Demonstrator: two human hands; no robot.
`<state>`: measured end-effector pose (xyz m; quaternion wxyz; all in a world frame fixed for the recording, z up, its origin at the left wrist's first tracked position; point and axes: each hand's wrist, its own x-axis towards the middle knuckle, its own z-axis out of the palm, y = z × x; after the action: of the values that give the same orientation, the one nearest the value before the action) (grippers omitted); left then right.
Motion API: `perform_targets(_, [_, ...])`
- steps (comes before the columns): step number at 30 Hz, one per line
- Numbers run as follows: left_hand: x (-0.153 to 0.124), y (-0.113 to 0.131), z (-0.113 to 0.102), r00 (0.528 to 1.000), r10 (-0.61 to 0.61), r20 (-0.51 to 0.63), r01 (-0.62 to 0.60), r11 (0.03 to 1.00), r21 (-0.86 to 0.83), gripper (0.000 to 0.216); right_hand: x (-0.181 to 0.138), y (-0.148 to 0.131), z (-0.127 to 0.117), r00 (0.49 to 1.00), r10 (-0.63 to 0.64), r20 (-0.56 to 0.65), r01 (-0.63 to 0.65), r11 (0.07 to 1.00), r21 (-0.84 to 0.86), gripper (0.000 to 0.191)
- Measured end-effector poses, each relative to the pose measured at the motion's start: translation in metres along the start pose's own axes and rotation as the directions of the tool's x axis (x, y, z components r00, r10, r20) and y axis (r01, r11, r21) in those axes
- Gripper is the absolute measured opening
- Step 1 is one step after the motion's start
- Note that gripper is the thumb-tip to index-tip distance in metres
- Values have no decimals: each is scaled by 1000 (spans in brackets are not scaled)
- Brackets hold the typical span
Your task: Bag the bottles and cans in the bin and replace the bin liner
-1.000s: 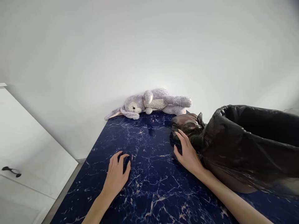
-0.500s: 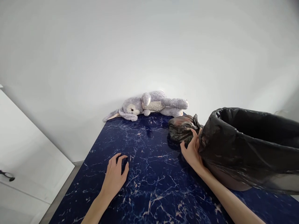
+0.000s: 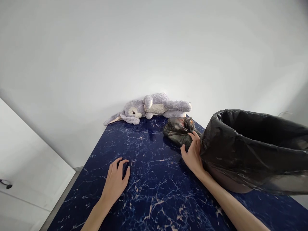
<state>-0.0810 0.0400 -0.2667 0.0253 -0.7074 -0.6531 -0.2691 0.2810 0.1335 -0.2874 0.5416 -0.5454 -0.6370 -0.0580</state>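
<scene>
My left hand rests on the blue marbled table, fingers loosely bent and apart, with nothing in it. My right hand touches the near right side of a tied black plastic bag. Its thumb and fingers are spread, and they are not wrapped round the bag. Something reddish shows through the thin plastic. Just right of this hand stands a bin lined with a large black bin bag, its mouth wide open. The liner's folded edge hangs over the bin's outside.
A grey plush rabbit lies on its side along the far table edge, against the white wall. At the left is a white door with a dark handle.
The tied bag has shifted left and turned, with my right hand following it leftward. My left hand stays in place on the table. The whole view has moved slightly.
</scene>
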Motion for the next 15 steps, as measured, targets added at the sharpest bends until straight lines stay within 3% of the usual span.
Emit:
perform_targets(3, [1,-1,2,1000,6,3,-6,1000,1,40,-3,10,6,998,50,40,-46,995,-87,54])
perform_targets(8, [2,-2,2,1000,12,7,-12,1000,3,41,-7,15,13,992,24,125,-10,994,-109,51])
perform_targets(15, [2,0,0,1000,19,8,-19,1000,1,39,-6,-7,5,965,-92,246,103,994,-33,52])
